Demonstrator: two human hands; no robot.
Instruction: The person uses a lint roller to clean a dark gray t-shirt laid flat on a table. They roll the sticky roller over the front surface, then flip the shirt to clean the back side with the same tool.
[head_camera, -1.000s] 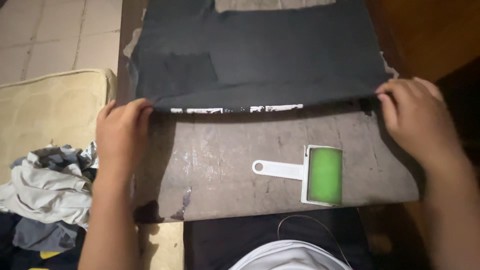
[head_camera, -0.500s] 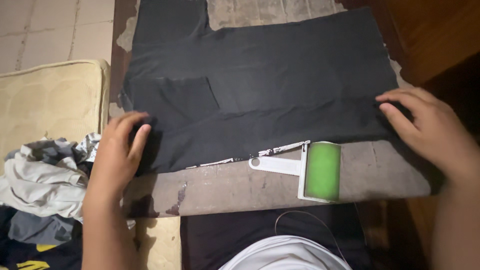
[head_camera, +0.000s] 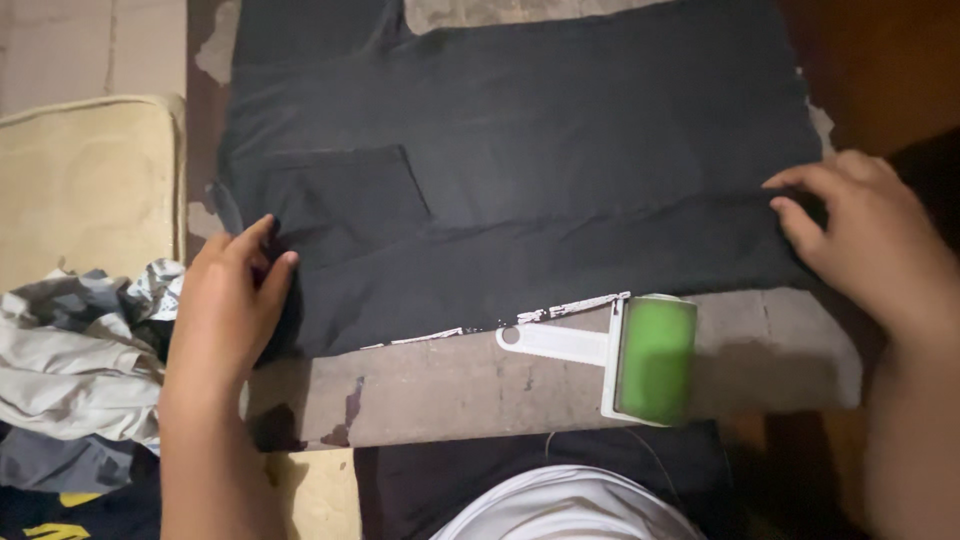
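A dark grey garment (head_camera: 520, 170) with a square pocket lies spread over a worn board (head_camera: 450, 385). My left hand (head_camera: 232, 300) presses flat on its lower left corner, fingers together. My right hand (head_camera: 865, 235) rests on the garment's right edge, fingertips pinching the cloth. A lint roller (head_camera: 625, 350) with a white handle and a green head lies on the board just below the garment's hem, between my hands.
A pile of crumpled grey and patterned clothes (head_camera: 75, 370) lies at the lower left. A beige cushion (head_camera: 85, 185) sits left of the board. Brown wood floor (head_camera: 880, 70) shows on the right. A thin white printed strip peeks from under the hem.
Both hands have drawn the garment's lower edge toward me, down to the lint roller. The fabric now covers more of the board.
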